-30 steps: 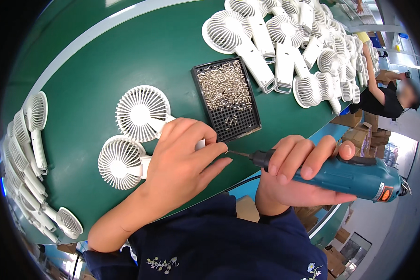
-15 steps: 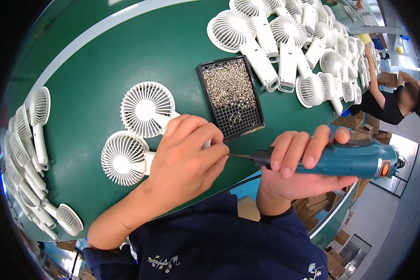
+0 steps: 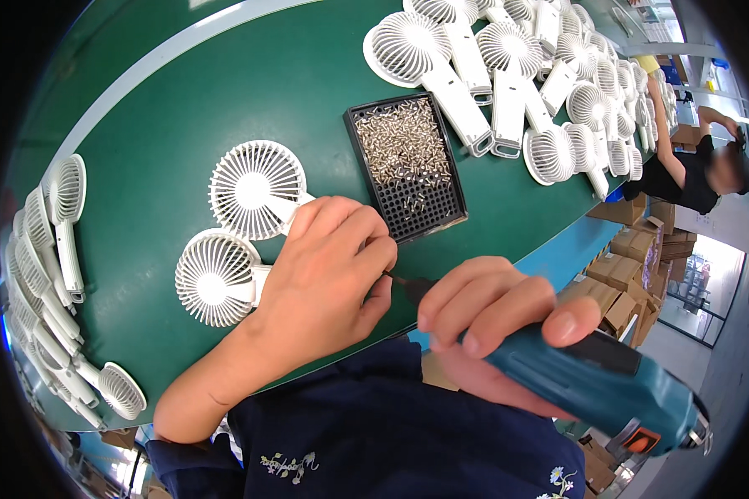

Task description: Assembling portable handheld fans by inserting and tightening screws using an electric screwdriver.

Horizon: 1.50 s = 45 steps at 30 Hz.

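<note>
The right hand (image 3: 508, 320), closed around a driver (image 3: 587, 378), has swung its rear downward; the bit (image 3: 401, 281) meets the left fingertips, seemingly lined up for driving. The left hand (image 3: 329, 274) curls over two fans' (image 3: 254, 190) handles, its hold hidden. Beyond, a black tray (image 3: 433, 227) holds loose silver screws (image 3: 399, 141).

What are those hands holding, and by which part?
Right hand: a teal electric screwdriver, gripped around its body's front half. Left hand: over the handles of two white fans; its hold is hidden.
</note>
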Motion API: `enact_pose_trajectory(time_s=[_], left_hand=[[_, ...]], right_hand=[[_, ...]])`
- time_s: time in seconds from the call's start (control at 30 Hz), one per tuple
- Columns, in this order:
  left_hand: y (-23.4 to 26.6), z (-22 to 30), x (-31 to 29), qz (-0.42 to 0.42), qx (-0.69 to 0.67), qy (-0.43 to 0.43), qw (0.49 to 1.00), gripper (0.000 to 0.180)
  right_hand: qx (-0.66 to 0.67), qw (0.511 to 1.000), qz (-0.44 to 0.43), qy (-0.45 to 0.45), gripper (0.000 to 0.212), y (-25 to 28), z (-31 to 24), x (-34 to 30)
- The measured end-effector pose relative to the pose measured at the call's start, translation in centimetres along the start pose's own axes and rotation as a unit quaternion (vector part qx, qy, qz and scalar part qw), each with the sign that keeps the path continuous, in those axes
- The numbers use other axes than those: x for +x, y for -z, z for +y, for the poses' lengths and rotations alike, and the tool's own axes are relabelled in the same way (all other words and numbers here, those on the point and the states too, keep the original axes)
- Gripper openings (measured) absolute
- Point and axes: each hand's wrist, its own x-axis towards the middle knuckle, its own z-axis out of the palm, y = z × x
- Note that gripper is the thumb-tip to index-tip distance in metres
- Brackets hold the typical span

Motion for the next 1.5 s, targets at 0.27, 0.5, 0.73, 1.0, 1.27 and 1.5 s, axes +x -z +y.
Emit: enact_pose_trajectory(time_s=[0.27, 0.5, 0.73, 1.0, 1.27, 1.5], left_hand=[[0.2, 0.2, 0.1, -0.005, -0.006, 0.010, 1.000, 0.022], [-0.1, -0.1, -0.1, -0.006, -0.005, 0.005, 1.000, 0.021], [0.1, -0.3, 0.0, -0.014, -0.018, 0.000, 1.000, 0.021], [0.5, -0.7, -0.1, -0.037, -0.030, -0.010, 0.999, 0.033], [3.1, 0.5, -0.4, -0.073, 0.059, -0.022, 0.995, 0.059], [0.9, 0.8, -0.2, -0.005, 0.095, 0.044, 0.994, 0.050]], right_hand=[[0.021, 1.000, 0.011, -0.014, 0.028, -0.8, 0.4, 0.1], [0.046, 0.999, 0.011, -0.023, 0.036, -0.6, 1.1, -0.1], [-0.040, 0.993, -0.110, 0.014, 0.054, -0.3, 1.8, -0.3], [-0.009, 0.999, -0.053, 0.004, 0.034, -0.2, -0.1, 0.1], [0.022, 0.994, 0.080, 0.078, 0.086, 6.4, 0.1, 1.5], [-0.023, 0.992, 0.091, 0.083, 0.081, 6.8, 1.5, 2.3]])
